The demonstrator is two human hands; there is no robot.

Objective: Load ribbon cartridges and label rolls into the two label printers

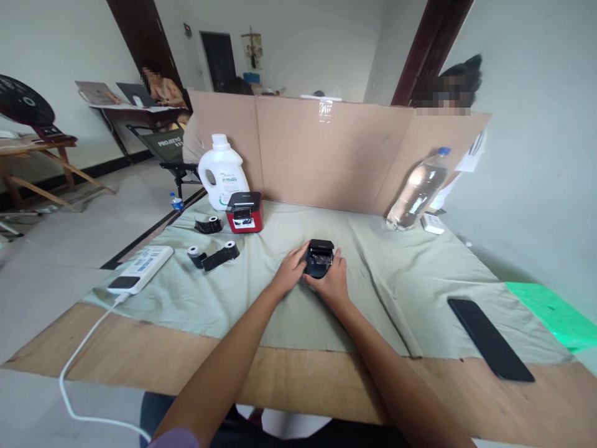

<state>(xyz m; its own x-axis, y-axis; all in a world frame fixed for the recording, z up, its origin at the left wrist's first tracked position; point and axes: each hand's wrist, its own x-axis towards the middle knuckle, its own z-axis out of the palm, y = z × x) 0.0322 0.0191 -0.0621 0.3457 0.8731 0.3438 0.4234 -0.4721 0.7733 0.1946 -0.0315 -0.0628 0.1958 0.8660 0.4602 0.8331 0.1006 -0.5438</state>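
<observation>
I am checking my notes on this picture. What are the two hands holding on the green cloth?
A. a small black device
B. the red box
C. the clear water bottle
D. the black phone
A: the left hand and the right hand clasp a small black device from both sides at the middle of the cloth.

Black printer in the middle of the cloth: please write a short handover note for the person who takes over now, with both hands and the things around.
Left hand: on the left side of the black printer, grip closed on it.
Right hand: on its right and near side, same grip.
The printer sits on the cloth, lid open.
Left of it: two black rolls, a third roll, red printer, white bottle, power bank.
Right: phone, water bottle.
Whether paper is inside cannot be seen.
</observation>
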